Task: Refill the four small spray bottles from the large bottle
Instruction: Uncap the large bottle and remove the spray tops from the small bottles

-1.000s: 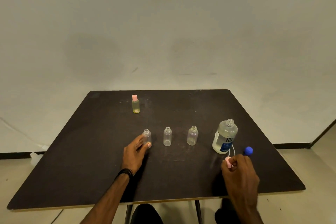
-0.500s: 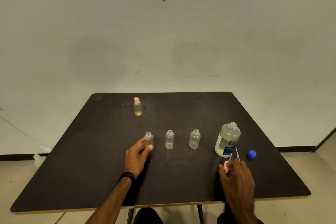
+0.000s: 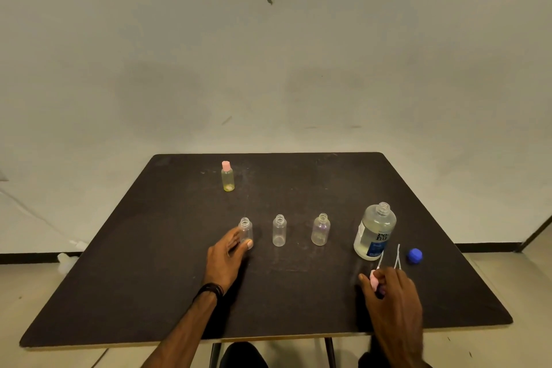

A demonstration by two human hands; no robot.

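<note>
Three small clear bottles stand uncapped in a row on the black table (image 3: 155, 263). My left hand (image 3: 227, 257) holds the leftmost bottle (image 3: 246, 228); the middle bottle (image 3: 279, 231) and the right bottle (image 3: 320, 229) stand free. A fourth small bottle (image 3: 228, 176) with a pink cap and yellowish liquid stands further back. The large bottle (image 3: 375, 231), uncapped, blue label, is at the right. My right hand (image 3: 394, 296) lies in front of it and pinches a pink spray top (image 3: 373, 277). Thin white tubes (image 3: 397, 255) stick up from under the fingers.
A blue cap (image 3: 415, 256) lies on the table right of the large bottle. The table's front edge is close to my body. A pale wall stands behind the table, and white objects (image 3: 64, 257) lie on the floor at the left.
My right hand has slid a little left along the table with the pink spray top, away from the blue cap. My left hand stays on the leftmost bottle.
</note>
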